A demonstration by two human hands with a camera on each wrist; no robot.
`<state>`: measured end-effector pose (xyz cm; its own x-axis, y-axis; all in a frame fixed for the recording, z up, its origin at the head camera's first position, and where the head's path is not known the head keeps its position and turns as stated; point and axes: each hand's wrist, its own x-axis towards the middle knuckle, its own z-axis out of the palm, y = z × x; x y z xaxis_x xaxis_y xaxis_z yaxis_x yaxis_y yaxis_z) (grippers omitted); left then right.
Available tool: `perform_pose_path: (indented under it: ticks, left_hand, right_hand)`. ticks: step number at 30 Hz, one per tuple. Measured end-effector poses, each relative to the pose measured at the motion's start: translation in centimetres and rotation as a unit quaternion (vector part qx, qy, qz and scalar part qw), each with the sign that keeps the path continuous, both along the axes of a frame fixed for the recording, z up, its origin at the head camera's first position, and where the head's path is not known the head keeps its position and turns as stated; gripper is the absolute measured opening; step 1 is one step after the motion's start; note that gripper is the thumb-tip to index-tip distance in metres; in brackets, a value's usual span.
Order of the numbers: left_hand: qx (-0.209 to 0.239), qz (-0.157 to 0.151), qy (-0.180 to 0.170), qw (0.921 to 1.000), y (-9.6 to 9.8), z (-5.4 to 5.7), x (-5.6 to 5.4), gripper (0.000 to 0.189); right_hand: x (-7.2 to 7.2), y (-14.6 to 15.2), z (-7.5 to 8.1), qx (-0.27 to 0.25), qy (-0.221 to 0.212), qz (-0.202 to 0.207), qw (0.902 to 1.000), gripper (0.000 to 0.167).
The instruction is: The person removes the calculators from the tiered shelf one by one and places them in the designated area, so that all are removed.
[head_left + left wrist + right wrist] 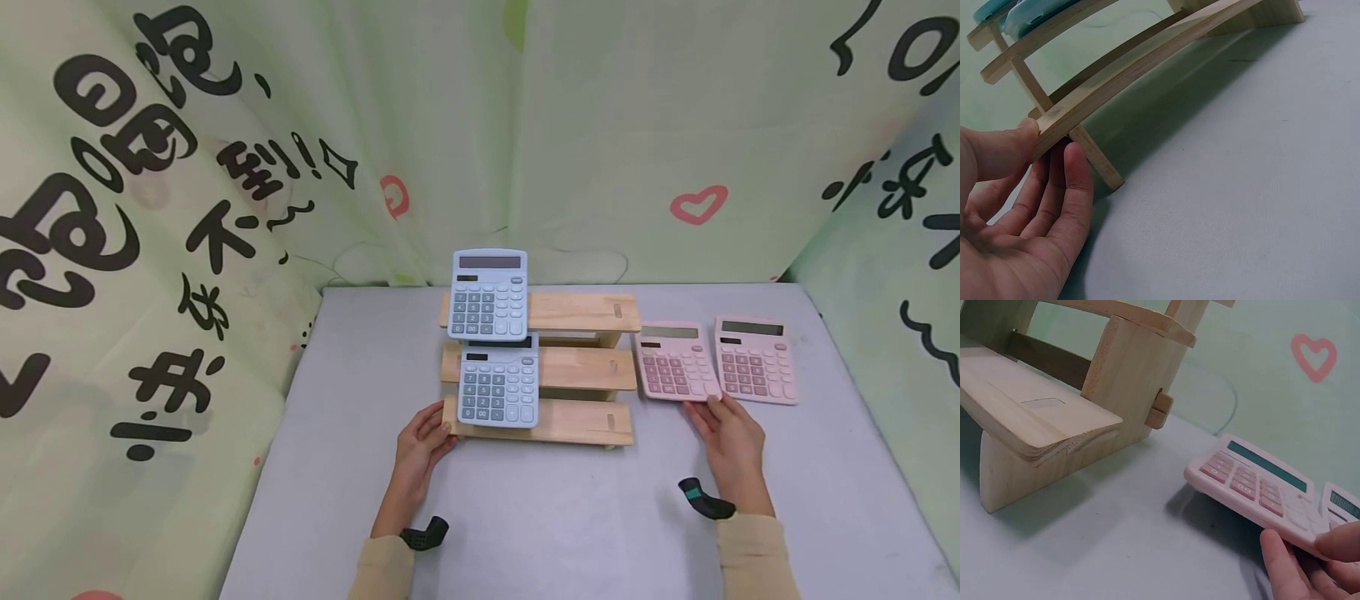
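Observation:
My left hand [422, 443] pinches the left end of the lowest board of a three-tier wooden rack [1094, 100], thumb on top and fingers beneath. Two blue calculators stand on the rack's left side: one on the upper tier [489, 296], the other lower down [498, 383], its top partly hidden. To the right of the rack, my right hand [731, 437] grips the near right corner of a pink calculator [1254, 487], thumb over its edge and fingers below. A shadow shows under this calculator, its near edge raised off the table.
A second pink calculator [756, 358] lies just right of the gripped one. The rack and calculators are on a table with a pale cover [570, 525]. Green printed curtains [600, 150] hang behind and along both sides.

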<state>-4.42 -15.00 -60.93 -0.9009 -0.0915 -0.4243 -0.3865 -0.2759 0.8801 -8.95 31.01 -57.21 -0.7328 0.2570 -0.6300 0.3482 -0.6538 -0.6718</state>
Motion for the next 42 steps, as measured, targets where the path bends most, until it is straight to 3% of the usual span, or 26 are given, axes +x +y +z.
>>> perform_pose_path:
  ticks: [7,18,25,32,42]
  left_hand:
    - [0.0,-0.003,0.003,1.0,0.0,0.0,0.0,0.049]
    - [-0.01,-0.007,0.003,0.9999,-0.1,0.1,-0.1,0.05]
    - [-0.01,-0.007,0.002,0.9999,0.0,0.1,0.0,0.049]
    - [-0.008,-0.006,-0.001,0.9999,0.0,0.0,-0.1,0.05]
    - [-0.009,-0.006,0.003,0.9999,-0.1,-0.1,0.0,0.05]
  right_hand:
    - [-0.4,0.0,-0.3,0.003,-0.011,-0.023,0.9997,0.066]
    - [-1.3,-0.4,0.2,0.069,-0.033,0.022,0.9968,0.067]
    - [-1.5,-0.7,-0.4,0.149,-0.062,0.03,0.9864,0.061]
    - [-1.6,-0.7,-0.4,0.179,-0.077,0.01,0.9808,0.059]
    - [-1.8,-0.5,-0.4,0.237,-0.079,0.03,0.9679,0.058]
